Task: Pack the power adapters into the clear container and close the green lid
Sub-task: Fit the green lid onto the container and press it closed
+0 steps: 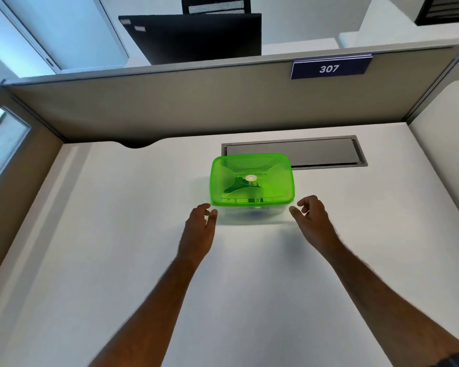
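Handling, left to right. Left hand (199,227): empty, fingers loosely spread, tips just beside the near left corner of the clear container (251,214); contact cannot be confirmed. The container stands on the white desk (117,234), near a grey cable hatch (329,152), with the green lid (251,180) seated on top. Thin plastic walls are probably light, smooth and somewhat flexible; the lid likely flexes at its centre. Judged best hold: both palms on opposite side walls below the rim, or thumbs pressing the lid edge at the corners to seal it. Right hand (312,218): empty, fingers curled open, just beside the near right corner. Power adapters: not clearly visible; a dark blur shows through the front wall, and green tint hides the interior. Whether the lid is fully latched cannot be determined.
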A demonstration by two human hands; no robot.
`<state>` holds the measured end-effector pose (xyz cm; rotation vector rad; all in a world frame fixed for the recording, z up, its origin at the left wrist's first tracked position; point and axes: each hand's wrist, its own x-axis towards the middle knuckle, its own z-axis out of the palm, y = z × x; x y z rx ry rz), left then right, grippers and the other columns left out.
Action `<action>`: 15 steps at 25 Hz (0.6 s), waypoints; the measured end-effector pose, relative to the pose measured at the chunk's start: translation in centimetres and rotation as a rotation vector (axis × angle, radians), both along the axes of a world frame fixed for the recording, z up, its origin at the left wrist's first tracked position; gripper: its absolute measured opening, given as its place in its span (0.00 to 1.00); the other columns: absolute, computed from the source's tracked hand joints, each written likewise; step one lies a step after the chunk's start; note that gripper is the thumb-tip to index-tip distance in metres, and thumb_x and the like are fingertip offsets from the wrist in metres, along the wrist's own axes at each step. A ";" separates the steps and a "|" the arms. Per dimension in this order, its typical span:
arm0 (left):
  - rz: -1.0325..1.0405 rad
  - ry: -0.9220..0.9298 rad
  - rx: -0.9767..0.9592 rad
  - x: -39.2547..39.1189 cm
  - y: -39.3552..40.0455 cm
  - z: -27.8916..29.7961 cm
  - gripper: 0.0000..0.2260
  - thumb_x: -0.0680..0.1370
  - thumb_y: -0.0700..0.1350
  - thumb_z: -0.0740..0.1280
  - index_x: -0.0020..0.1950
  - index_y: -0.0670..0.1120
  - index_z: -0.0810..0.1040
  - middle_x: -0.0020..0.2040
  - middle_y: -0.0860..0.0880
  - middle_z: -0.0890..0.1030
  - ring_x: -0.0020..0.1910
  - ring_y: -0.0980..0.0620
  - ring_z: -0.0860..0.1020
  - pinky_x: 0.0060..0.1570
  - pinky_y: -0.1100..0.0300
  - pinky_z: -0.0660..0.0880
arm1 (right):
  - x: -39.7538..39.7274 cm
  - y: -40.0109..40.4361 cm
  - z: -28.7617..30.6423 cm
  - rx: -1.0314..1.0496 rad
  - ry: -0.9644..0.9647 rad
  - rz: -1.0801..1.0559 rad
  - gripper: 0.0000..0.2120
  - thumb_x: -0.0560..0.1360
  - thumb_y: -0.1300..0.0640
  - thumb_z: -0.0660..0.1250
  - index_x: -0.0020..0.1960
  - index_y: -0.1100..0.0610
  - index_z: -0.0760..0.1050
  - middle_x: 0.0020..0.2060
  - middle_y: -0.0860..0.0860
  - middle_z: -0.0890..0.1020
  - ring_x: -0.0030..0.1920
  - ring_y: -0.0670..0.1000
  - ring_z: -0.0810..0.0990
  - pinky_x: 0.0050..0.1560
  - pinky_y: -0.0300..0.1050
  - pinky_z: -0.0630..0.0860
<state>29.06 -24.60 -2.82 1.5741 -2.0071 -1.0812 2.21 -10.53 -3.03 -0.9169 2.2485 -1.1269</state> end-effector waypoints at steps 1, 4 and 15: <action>-0.046 -0.034 -0.021 0.7 1.1 -0.4 0.18 0.84 0.53 0.61 0.71 0.47 0.74 0.65 0.47 0.79 0.66 0.45 0.76 0.68 0.48 0.72 | 0.8 1.0 -0.3 0.009 0.016 0.020 0.09 0.75 0.55 0.71 0.51 0.56 0.73 0.45 0.53 0.75 0.43 0.55 0.75 0.46 0.50 0.72; -0.176 -0.171 -0.092 2.6 4.2 -1.2 0.23 0.84 0.54 0.60 0.76 0.45 0.69 0.73 0.46 0.74 0.73 0.45 0.71 0.74 0.52 0.65 | 3.0 4.0 -1.9 0.066 0.067 0.102 0.11 0.76 0.54 0.71 0.54 0.56 0.74 0.50 0.53 0.76 0.47 0.55 0.76 0.53 0.52 0.74; -0.397 -0.447 -0.207 7.3 13.4 -4.7 0.34 0.79 0.62 0.45 0.82 0.47 0.59 0.83 0.47 0.57 0.83 0.44 0.54 0.79 0.52 0.46 | 7.8 13.1 -4.6 0.205 0.409 0.375 0.22 0.76 0.49 0.67 0.66 0.59 0.71 0.63 0.54 0.75 0.63 0.57 0.76 0.62 0.49 0.73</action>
